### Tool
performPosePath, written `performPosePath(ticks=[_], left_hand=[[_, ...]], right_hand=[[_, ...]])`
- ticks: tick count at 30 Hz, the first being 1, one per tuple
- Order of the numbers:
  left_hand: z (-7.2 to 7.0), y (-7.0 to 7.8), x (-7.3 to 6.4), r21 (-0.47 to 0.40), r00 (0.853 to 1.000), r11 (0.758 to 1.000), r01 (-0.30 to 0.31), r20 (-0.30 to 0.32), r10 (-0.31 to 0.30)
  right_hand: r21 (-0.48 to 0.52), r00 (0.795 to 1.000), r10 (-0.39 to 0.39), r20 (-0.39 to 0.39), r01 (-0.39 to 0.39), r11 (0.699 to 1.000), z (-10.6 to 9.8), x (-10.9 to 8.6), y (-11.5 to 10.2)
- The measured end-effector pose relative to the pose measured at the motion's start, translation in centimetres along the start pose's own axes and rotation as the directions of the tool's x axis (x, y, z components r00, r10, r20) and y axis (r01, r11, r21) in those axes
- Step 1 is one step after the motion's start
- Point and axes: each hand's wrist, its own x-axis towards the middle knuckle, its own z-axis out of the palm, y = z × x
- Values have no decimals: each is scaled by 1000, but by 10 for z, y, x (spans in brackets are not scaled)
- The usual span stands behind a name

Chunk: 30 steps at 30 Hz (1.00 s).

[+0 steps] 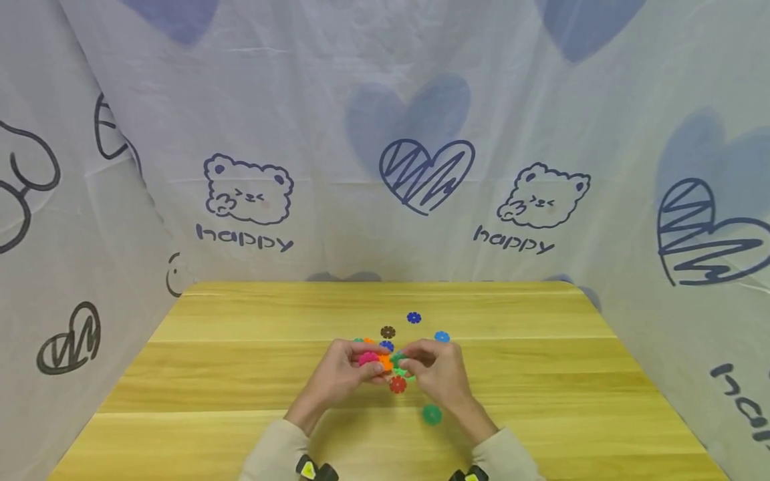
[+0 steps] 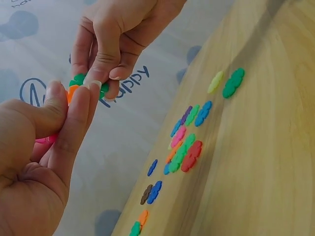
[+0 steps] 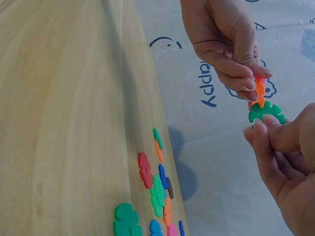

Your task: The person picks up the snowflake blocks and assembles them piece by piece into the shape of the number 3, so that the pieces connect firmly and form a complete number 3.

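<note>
Above table (image 1: 180,374): likely joining.
Pinching orange bit (image 3: 260,91) with left hand (image 1: 340,371), green bit (image 3: 266,112) with right hand (image 1: 444,375); maybe push straight next.

A hand could pass over the table (image 1: 180,387) on the outer side of either forearm, where bare wood runs to the side edges. Between the left hand (image 1: 341,369) and right hand (image 1: 444,375) the way is bridged by the orange disc (image 3: 259,91) and green disc (image 3: 266,113) they pinch. Below lies a flat cluster, the red disc (image 1: 398,385) at its near side. Between the forearms, wood lies open except near the right wrist, where another disc (image 1: 432,414) sits. Past the far edge, the curtain (image 1: 337,227) blocks reach.
</note>
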Motion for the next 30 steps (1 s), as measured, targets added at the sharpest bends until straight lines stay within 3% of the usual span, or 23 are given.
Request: performPosePath(ticks=[13, 23, 30], left_hand=[[-1, 0, 1, -38, 1000, 999, -13, 6, 13], [-4, 0, 0, 12, 999, 1000, -1, 34, 1], [-7, 2, 0, 30, 999, 1000, 1, 41, -2]], right_hand=[[12, 999, -13, -38, 13, 1000, 2, 1, -4], [8, 997, -26, 74, 25, 1000, -9, 2, -5], [31, 992, 13, 128, -17, 999, -13, 4, -4]])
